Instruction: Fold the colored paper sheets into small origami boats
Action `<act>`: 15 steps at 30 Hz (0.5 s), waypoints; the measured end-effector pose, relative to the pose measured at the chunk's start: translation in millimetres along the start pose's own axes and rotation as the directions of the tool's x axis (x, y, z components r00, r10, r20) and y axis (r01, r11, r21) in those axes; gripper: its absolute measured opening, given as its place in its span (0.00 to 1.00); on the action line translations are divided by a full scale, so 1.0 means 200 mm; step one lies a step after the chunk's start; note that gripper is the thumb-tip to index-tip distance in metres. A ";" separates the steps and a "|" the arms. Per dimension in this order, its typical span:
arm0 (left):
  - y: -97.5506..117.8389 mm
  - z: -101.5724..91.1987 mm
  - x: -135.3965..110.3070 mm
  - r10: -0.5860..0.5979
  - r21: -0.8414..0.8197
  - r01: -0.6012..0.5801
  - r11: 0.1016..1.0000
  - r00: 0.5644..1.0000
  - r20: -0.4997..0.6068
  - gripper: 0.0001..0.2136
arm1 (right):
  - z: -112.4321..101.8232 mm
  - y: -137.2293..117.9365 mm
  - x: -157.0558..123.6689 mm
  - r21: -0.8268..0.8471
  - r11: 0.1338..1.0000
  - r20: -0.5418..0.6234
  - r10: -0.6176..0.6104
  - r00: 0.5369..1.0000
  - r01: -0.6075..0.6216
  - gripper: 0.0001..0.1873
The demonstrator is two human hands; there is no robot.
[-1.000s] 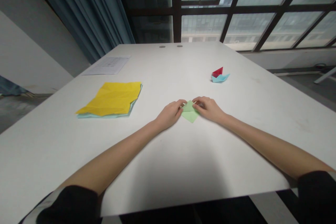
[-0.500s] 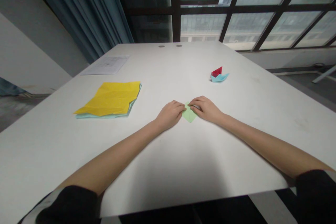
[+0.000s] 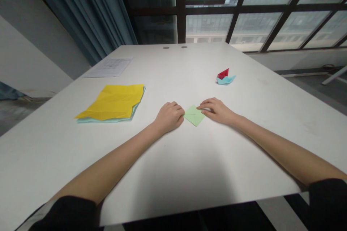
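A small folded piece of light green paper (image 3: 194,116) lies flat on the table, its corners turned so it looks like a diamond, with a crease line across it. At its left corner, my left hand (image 3: 170,116) is closed, the curled fingertips and thumb touching that corner. My right hand (image 3: 217,111) holds the paper's right side, index fingertip on the upper right edge and thumb near the right corner. The undersides of the fingers are hidden.
On the white table (image 3: 168,173), a stack of yellow and pale blue paper (image 3: 114,101) lies to the left, with a printed sheet (image 3: 108,67) behind it. Folded red and blue paper boats (image 3: 225,78) stand at the right. Windows and a curtain (image 3: 86,11) are beyond.
Both hands have moved apart, my left hand to the left and my right slightly to the right, uncovering more of the green paper.
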State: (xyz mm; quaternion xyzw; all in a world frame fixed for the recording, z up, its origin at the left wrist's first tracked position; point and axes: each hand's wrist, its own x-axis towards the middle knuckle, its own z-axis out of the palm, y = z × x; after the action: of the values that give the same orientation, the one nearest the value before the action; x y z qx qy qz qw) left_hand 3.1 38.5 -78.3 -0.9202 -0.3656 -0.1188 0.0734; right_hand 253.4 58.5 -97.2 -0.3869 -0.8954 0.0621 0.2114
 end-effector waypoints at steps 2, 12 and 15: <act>-0.01 0.00 0.00 -0.001 -0.027 0.001 1.000 1.000 -0.008 0.08 | 0.01 0.01 0.00 0.003 1.000 -0.012 0.000 1.000 0.000 0.14; -0.01 0.03 0.00 -0.098 -0.282 0.071 0.957 0.992 -0.082 0.17 | 0.01 -0.02 -0.01 -0.024 0.999 -0.042 0.022 0.999 -0.023 0.15; -0.02 0.05 0.00 -0.088 -0.323 0.049 0.945 0.990 -0.106 0.15 | 0.01 -0.02 -0.01 -0.023 1.000 -0.049 0.014 0.999 -0.015 0.15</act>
State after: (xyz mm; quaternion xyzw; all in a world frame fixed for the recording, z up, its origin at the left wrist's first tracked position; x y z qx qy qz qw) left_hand 2.9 43.5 -86.6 -0.8978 -0.3684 -0.2338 -0.0593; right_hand 250.5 53.9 -98.3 -0.3973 -0.8878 0.0437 0.2281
